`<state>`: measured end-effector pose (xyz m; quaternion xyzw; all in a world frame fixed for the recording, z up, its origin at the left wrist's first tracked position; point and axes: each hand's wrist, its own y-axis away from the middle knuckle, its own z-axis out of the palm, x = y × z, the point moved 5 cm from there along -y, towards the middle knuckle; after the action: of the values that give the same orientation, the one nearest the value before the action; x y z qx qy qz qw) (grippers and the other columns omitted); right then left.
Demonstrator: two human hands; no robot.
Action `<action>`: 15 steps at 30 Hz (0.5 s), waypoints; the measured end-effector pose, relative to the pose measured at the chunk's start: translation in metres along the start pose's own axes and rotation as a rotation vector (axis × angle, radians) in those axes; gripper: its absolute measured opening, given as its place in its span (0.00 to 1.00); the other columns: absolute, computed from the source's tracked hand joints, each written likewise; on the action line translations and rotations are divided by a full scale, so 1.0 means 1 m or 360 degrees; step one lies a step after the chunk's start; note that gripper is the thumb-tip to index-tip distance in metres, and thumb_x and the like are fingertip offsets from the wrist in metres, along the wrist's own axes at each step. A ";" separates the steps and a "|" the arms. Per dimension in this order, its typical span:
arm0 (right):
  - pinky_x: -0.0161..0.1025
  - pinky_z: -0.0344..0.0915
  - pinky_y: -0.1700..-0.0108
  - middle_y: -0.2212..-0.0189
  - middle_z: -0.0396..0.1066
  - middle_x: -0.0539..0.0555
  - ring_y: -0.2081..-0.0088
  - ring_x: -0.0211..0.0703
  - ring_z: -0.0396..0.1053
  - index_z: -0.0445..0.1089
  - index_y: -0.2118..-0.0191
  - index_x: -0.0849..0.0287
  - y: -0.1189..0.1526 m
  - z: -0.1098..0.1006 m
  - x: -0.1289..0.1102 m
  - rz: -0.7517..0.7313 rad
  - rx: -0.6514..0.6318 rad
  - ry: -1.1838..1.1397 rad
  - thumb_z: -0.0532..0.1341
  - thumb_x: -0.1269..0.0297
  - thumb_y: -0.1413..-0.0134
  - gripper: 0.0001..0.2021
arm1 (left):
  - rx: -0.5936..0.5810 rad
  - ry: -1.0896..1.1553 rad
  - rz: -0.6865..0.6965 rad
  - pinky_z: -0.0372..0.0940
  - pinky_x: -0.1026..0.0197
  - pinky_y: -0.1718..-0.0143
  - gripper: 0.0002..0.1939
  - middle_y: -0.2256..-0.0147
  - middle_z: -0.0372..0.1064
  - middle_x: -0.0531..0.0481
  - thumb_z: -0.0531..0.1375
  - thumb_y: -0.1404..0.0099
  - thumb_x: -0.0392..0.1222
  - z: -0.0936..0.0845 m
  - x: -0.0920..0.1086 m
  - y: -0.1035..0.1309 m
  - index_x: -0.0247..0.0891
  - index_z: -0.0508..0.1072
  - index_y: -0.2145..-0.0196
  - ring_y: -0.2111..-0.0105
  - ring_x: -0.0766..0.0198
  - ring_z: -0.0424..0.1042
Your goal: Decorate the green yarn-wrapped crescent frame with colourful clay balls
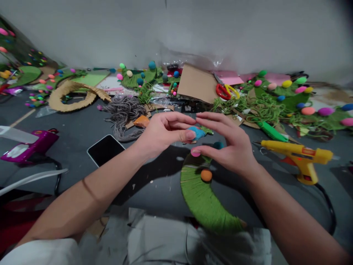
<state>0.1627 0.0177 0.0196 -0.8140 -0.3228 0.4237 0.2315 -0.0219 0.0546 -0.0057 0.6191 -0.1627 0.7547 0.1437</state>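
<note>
My left hand pinches a small blue piece between thumb and fingers. Facing it, my right hand has its thumb and fingers apart, the fingertips close to those of my left hand. Beneath the hands lies a crescent wrapped in green yarn, its lower end near the table's front edge. An orange ball sits on the crescent. By my right thumb is a pink ball, with a teal ball just behind; whether the thumb touches the pink one I cannot tell.
A yellow glue gun lies at the right, a purple glue gun at the left. Nearby are a phone, grey yarn, a tan ring, red-and-yellow scissors, cardboard and decorated green pieces.
</note>
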 end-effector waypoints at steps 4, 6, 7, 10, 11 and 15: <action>0.48 0.77 0.49 0.52 0.81 0.56 0.53 0.49 0.80 0.80 0.47 0.48 0.002 0.000 -0.004 -0.0054 0.0136 0.0076 0.74 0.61 0.44 0.19 | 0.0033 -0.0086 0.0062 0.79 0.58 0.57 0.16 0.64 0.84 0.47 0.78 0.45 0.41 0.002 0.006 0.002 0.39 0.83 0.59 0.62 0.57 0.84; 0.46 0.78 0.52 0.54 0.82 0.55 0.56 0.48 0.81 0.80 0.48 0.47 0.002 0.002 -0.007 -0.0064 0.0146 0.0102 0.73 0.62 0.43 0.17 | 0.0069 -0.0118 0.0051 0.79 0.57 0.57 0.16 0.65 0.84 0.47 0.78 0.45 0.43 0.002 0.008 0.003 0.39 0.83 0.60 0.63 0.56 0.84; 0.45 0.78 0.54 0.55 0.82 0.54 0.57 0.47 0.81 0.81 0.49 0.47 0.002 0.003 -0.008 -0.0060 0.0145 0.0117 0.73 0.62 0.42 0.15 | 0.0091 -0.0131 0.0043 0.79 0.56 0.57 0.16 0.65 0.84 0.47 0.78 0.45 0.44 0.002 0.009 0.004 0.38 0.83 0.61 0.63 0.56 0.84; 0.44 0.77 0.58 0.60 0.83 0.52 0.61 0.45 0.80 0.82 0.54 0.48 0.001 0.002 -0.007 0.0013 0.0200 0.0183 0.70 0.65 0.38 0.09 | 0.0136 -0.0140 0.0024 0.80 0.54 0.57 0.16 0.65 0.84 0.47 0.77 0.44 0.46 0.001 0.008 0.004 0.38 0.83 0.61 0.63 0.54 0.84; 0.44 0.76 0.60 0.62 0.82 0.52 0.63 0.45 0.79 0.82 0.55 0.49 0.000 -0.001 -0.004 0.0056 0.0239 0.0197 0.69 0.66 0.38 0.07 | 0.0135 -0.0133 0.0013 0.80 0.54 0.57 0.15 0.65 0.84 0.47 0.76 0.43 0.46 0.000 0.007 0.003 0.38 0.84 0.60 0.62 0.54 0.84; 0.45 0.75 0.62 0.66 0.81 0.52 0.65 0.45 0.77 0.83 0.59 0.50 0.000 -0.020 0.011 0.0203 0.0541 0.0168 0.69 0.66 0.38 0.05 | 0.0086 -0.0032 -0.0049 0.78 0.54 0.51 0.15 0.58 0.83 0.47 0.74 0.39 0.42 -0.002 0.002 0.000 0.40 0.83 0.54 0.57 0.57 0.83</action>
<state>0.1843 0.0239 0.0245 -0.8031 -0.1819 0.4427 0.3549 -0.0240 0.0552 -0.0042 0.6328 -0.1341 0.7502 0.1368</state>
